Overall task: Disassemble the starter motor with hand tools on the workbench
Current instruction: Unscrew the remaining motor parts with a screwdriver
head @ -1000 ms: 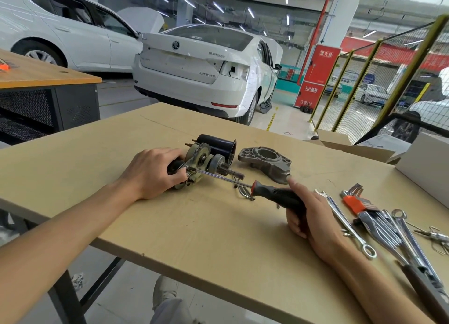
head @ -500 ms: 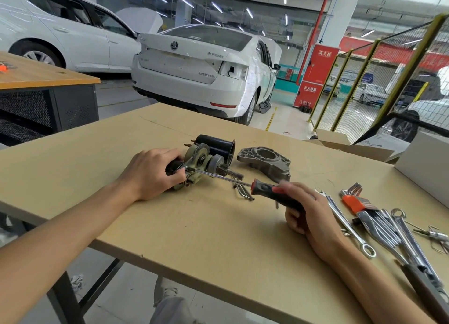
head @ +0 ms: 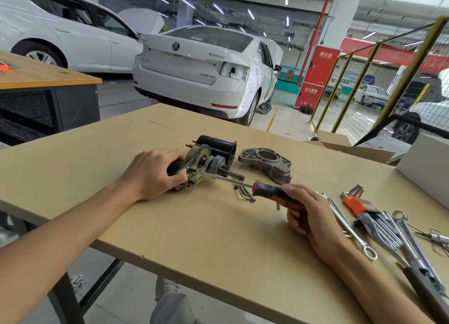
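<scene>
The starter motor (head: 206, 160) lies on its side in the middle of the wooden workbench (head: 194, 226), its black cylinder (head: 218, 146) behind the gear end. My left hand (head: 150, 175) grips the motor's near left end. My right hand (head: 306, 212) holds the black and red handle of a screwdriver (head: 269, 191). Its long shaft runs left to the motor, with the tip hidden by my left fingers. A detached grey end housing (head: 266, 162) sits just right of the motor. Small bent metal clips (head: 243, 191) lie under the shaft.
Several wrenches (head: 349, 226), an orange hex key set (head: 357, 204) and other steel tools lie at the bench's right. A white box (head: 427, 163) and open cardboard (head: 352, 146) stand at the far right. Another bench (head: 36, 78) and white cars are behind.
My right hand shifted its hold on the screwdriver handle, fingers now wrapped further over the top. The left hand and motor stayed in place.
</scene>
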